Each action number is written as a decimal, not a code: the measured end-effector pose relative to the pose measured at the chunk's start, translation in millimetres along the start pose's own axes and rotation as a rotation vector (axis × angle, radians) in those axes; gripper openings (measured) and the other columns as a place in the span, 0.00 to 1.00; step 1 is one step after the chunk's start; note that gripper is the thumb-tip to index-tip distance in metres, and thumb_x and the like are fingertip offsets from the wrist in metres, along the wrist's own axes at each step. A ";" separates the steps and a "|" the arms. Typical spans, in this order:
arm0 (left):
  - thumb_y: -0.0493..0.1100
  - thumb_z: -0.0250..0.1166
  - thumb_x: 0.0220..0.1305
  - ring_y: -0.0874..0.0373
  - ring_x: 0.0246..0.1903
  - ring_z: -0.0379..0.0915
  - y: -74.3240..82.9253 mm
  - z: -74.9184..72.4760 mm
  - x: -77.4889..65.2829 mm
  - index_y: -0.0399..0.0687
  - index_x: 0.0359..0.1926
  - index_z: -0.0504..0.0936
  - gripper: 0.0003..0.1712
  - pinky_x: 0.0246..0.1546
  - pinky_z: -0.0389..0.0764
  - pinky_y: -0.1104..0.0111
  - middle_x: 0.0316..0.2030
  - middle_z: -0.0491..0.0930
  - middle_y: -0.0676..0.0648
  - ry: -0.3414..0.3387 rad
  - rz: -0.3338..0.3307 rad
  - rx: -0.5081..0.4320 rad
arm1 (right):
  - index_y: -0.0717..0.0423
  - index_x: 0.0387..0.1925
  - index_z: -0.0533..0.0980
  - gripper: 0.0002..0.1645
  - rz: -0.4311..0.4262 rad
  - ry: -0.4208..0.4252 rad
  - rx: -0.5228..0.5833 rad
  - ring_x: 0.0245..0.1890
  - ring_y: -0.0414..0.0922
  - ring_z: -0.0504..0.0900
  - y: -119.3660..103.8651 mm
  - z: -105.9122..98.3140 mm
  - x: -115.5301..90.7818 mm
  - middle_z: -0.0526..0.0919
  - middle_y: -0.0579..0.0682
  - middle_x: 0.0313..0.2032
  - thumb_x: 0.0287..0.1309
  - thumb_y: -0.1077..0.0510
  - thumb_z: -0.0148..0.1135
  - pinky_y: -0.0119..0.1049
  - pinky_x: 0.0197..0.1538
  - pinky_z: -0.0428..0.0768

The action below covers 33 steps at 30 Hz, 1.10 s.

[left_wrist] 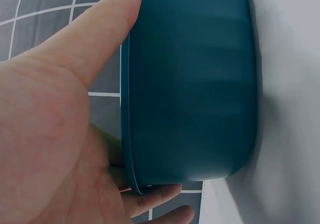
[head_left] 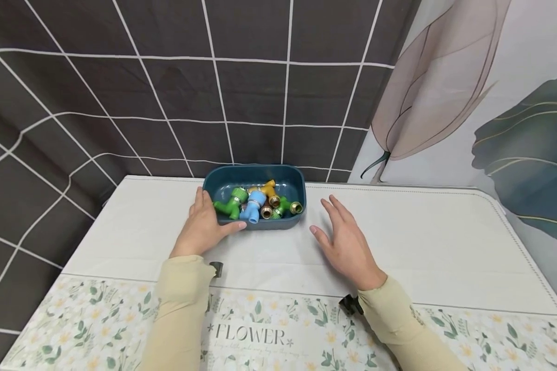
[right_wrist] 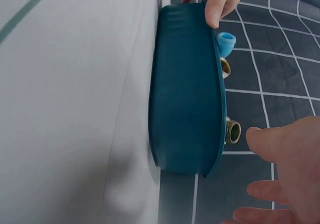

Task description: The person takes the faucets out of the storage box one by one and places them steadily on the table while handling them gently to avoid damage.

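A dark teal plastic basin [head_left: 278, 223] stands at the table's back edge. Several coloured tap-like fittings lie in it: a green one [head_left: 234, 202], a blue one [head_left: 254, 205], a yellow one [head_left: 269, 189] and a second green one with a brass-coloured end [head_left: 296, 207]. My left hand [head_left: 200, 225] holds the basin's near left corner, thumb over the front rim and fingers along the left end. In the right wrist view, that thumb [right_wrist: 216, 9] lies on the front wall. My right hand [head_left: 348, 247] is apart from the basin's right end, fingers spread and holding nothing.
The table wears a white cloth [head_left: 422, 242] with a floral band [head_left: 97, 324] along the front. A dark curtain with white grid lines [head_left: 250, 93] hangs right behind the basin. A leaf-print curtain [head_left: 445, 103] hangs at the right.
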State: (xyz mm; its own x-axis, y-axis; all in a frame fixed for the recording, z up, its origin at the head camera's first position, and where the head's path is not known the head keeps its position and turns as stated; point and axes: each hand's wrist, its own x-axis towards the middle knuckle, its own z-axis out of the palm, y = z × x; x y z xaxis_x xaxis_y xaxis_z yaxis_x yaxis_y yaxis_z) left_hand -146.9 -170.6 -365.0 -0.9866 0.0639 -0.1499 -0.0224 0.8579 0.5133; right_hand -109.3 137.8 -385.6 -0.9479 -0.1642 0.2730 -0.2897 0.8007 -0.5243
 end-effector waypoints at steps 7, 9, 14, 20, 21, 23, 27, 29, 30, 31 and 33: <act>0.65 0.71 0.58 0.28 0.75 0.34 0.7 3.4 1.8 0.22 0.75 0.34 0.73 0.72 0.49 0.44 0.77 0.26 0.30 -0.008 -0.010 -0.023 | 0.62 0.72 0.65 0.38 -0.054 0.045 0.050 0.71 0.57 0.65 -10.2 3.1 5.8 0.65 0.62 0.72 0.66 0.53 0.66 0.54 0.70 0.65; 0.65 0.71 0.58 0.27 0.74 0.35 0.7 4.1 2.2 0.22 0.75 0.33 0.73 0.72 0.50 0.43 0.77 0.25 0.30 -0.007 -0.014 -0.025 | 0.62 0.71 0.66 0.36 -0.080 0.052 0.075 0.69 0.56 0.68 -14.5 4.5 8.8 0.67 0.61 0.71 0.66 0.54 0.66 0.53 0.68 0.67; 0.64 0.71 0.59 0.27 0.74 0.35 1.4 4.7 2.9 0.23 0.75 0.32 0.73 0.72 0.50 0.43 0.77 0.26 0.30 -0.004 -0.016 -0.034 | 0.61 0.69 0.70 0.32 -0.133 0.077 0.132 0.57 0.56 0.80 -21.9 9.9 17.1 0.72 0.60 0.68 0.67 0.57 0.66 0.50 0.58 0.78; 0.64 0.71 0.59 0.27 0.74 0.36 2.3 3.3 2.8 0.24 0.75 0.32 0.73 0.71 0.51 0.43 0.77 0.25 0.31 -0.006 -0.024 -0.043 | 0.59 0.67 0.73 0.29 -0.142 0.083 0.109 0.67 0.54 0.72 -26.2 15.2 23.9 0.73 0.59 0.66 0.66 0.57 0.66 0.50 0.66 0.72; 0.64 0.72 0.59 0.26 0.74 0.36 2.2 3.0 2.9 0.24 0.75 0.32 0.73 0.71 0.51 0.43 0.77 0.25 0.31 -0.007 -0.025 -0.043 | 0.59 0.67 0.74 0.29 -0.139 0.078 0.104 0.67 0.54 0.72 -26.6 16.1 24.6 0.73 0.59 0.67 0.66 0.57 0.66 0.50 0.66 0.71; 0.64 0.71 0.59 0.25 0.73 0.38 2.1 2.6 3.1 0.24 0.75 0.32 0.73 0.71 0.52 0.43 0.77 0.25 0.31 -0.007 -0.025 -0.041 | 0.58 0.66 0.74 0.29 -0.133 0.066 0.095 0.67 0.54 0.71 -27.6 17.9 26.0 0.73 0.59 0.67 0.67 0.57 0.66 0.50 0.66 0.71; 0.64 0.71 0.59 0.26 0.73 0.39 1.8 1.4 3.2 0.23 0.75 0.32 0.73 0.71 0.53 0.43 0.77 0.26 0.31 0.001 -0.024 -0.033 | 0.59 0.65 0.75 0.26 -0.128 0.052 0.081 0.65 0.55 0.73 -30.0 20.9 29.5 0.74 0.59 0.66 0.68 0.56 0.65 0.51 0.64 0.74; 0.64 0.71 0.59 0.26 0.73 0.39 1.6 0.7 3.0 0.23 0.75 0.32 0.73 0.71 0.53 0.43 0.77 0.27 0.30 0.003 -0.024 -0.032 | 0.60 0.63 0.77 0.25 -0.130 0.053 0.074 0.64 0.56 0.74 -31.4 21.7 31.4 0.74 0.60 0.66 0.68 0.56 0.64 0.51 0.62 0.75; 0.64 0.71 0.59 0.26 0.73 0.39 1.5 0.4 2.8 0.23 0.75 0.32 0.73 0.71 0.53 0.43 0.77 0.27 0.30 0.003 -0.026 -0.032 | 0.60 0.62 0.77 0.24 -0.132 0.054 0.070 0.63 0.56 0.75 -32.1 22.0 32.2 0.75 0.60 0.65 0.68 0.57 0.64 0.51 0.62 0.75; 0.64 0.71 0.58 0.26 0.73 0.39 1.3 -0.1 2.6 0.23 0.75 0.32 0.73 0.71 0.53 0.43 0.77 0.27 0.30 0.004 -0.027 -0.032 | 0.61 0.61 0.78 0.23 -0.133 0.055 0.065 0.63 0.56 0.75 -32.7 22.1 33.0 0.75 0.60 0.65 0.67 0.57 0.64 0.51 0.62 0.75; 0.65 0.71 0.58 0.25 0.73 0.38 1.1 -0.2 2.4 0.23 0.75 0.32 0.73 0.71 0.53 0.43 0.77 0.27 0.30 0.002 -0.030 -0.033 | 0.61 0.59 0.80 0.22 -0.136 0.055 0.054 0.63 0.56 0.75 -33.7 22.0 34.4 0.76 0.60 0.64 0.67 0.57 0.65 0.52 0.62 0.75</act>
State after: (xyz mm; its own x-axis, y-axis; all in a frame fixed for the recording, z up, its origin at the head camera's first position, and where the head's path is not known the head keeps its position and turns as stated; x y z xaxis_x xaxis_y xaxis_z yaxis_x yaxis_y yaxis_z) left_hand -149.4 -169.6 -364.6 -0.9857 0.0377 -0.1642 -0.0571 0.8420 0.5364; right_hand -135.0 92.5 -376.3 -0.8912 -0.2364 0.3872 -0.4231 0.7411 -0.5214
